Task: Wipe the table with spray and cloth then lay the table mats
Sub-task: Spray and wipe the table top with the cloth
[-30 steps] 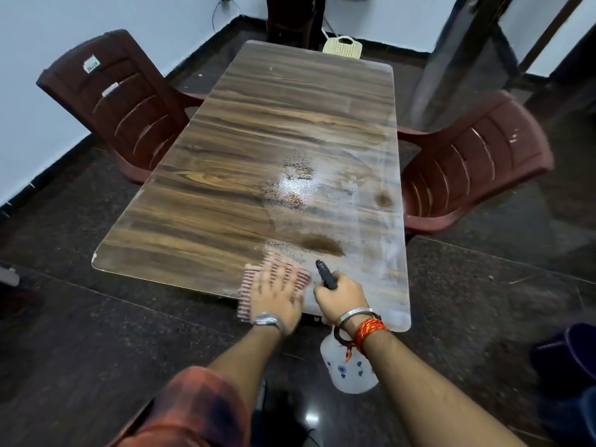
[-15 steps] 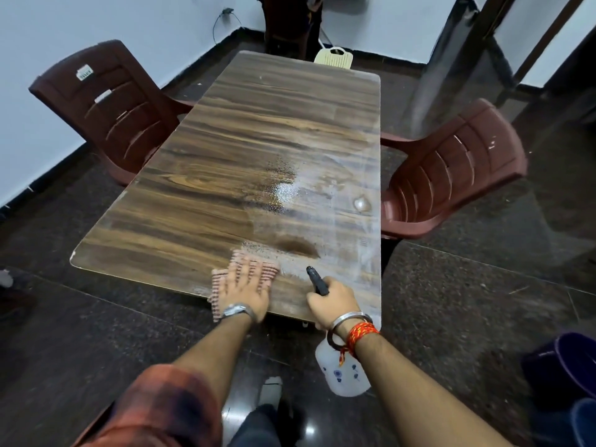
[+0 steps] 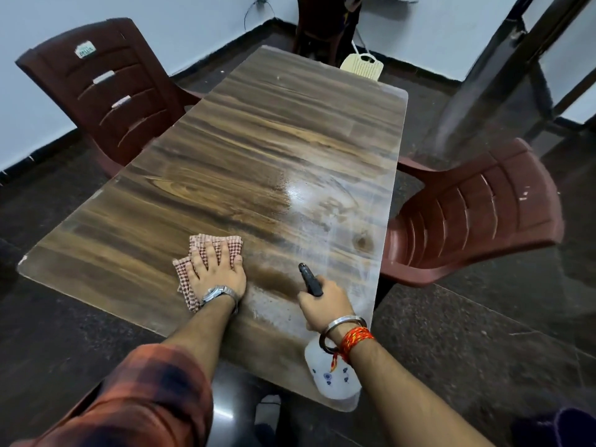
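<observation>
Since the earlier frames the left hand (image 3: 216, 272) and the red-and-white checked cloth (image 3: 199, 244) have moved off the near edge of the long wood-grain desk (image 3: 258, 150), where the cloth overhung, and now lie fully on the top, a little in from that edge and about midway along it. The right hand (image 3: 324, 304) has come forward too. The translucent white plastic spray bottle (image 3: 332, 377) with small blue prints, which hung in front of the near edge before, is now over the desk top by the near right corner. What the bottle holds, and how full it is, cannot be told through its cloudy wall. The left hand lies flat, palm down, fingers straight and spread, pressing the folded cloth to the desk. A metal wristwatch (image 3: 216, 293) is on that wrist and a rolled orange plaid sleeve (image 3: 145, 398) is above the forearm. The right hand is curled round the bottle's neck, its black nozzle (image 3: 309, 279) pointing away across the desk toward the far end. That wrist carries a steel bangle (image 3: 342, 327) and an orange-red thread (image 3: 356, 337). A wet, shiny patch (image 3: 322, 201) spreads along the right edge beyond the nozzle. One dark red plastic chair (image 3: 113, 91) stands at the left edge and another dark red plastic chair (image 3: 467, 214) at the right edge.
</observation>
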The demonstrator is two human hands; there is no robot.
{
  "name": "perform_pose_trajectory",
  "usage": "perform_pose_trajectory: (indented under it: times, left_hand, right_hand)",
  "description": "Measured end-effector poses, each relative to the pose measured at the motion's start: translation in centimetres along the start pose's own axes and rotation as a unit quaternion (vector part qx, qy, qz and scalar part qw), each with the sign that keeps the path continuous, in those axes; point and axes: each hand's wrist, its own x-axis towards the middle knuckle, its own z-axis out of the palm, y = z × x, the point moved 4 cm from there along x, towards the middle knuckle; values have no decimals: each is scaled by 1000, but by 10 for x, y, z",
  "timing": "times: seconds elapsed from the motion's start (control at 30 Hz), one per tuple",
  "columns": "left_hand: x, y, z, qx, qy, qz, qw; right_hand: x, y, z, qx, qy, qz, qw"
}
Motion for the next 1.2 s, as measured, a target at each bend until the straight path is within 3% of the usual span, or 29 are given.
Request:
perform_pose_trajectory:
  times: [0.2,0.47,0.6,0.7,0.8,0.9,1.2]
  left_hand:
    - [19,54,9,3,10,-12,1000]
    - [30,141,28,19,33,44,998]
    - [-3,151,37,-14,36,-18,999]
    - [-36,127,41,-34,53,-110,992]
    - [-85,83,45,-56,73,-243,966]
    - [-129,57,49,-72,86,-321,941]
    - [-187,79,70,-90,90,-351,928]
  right_hand:
    - [38,9,-39,-10,17,-7,1000]
    - [92,20,-65,-34,-40,-53,997]
    - [115,24,-84,-71,-95,-109,987]
    - [121,21,-92,-104,-149,-145,972]
    - [116,22,-98,-134,-193,-177,956]
    - [106,25,-102,-150,-228,-192,943]
    - [75,57,-88,-194,-311,-198,909]
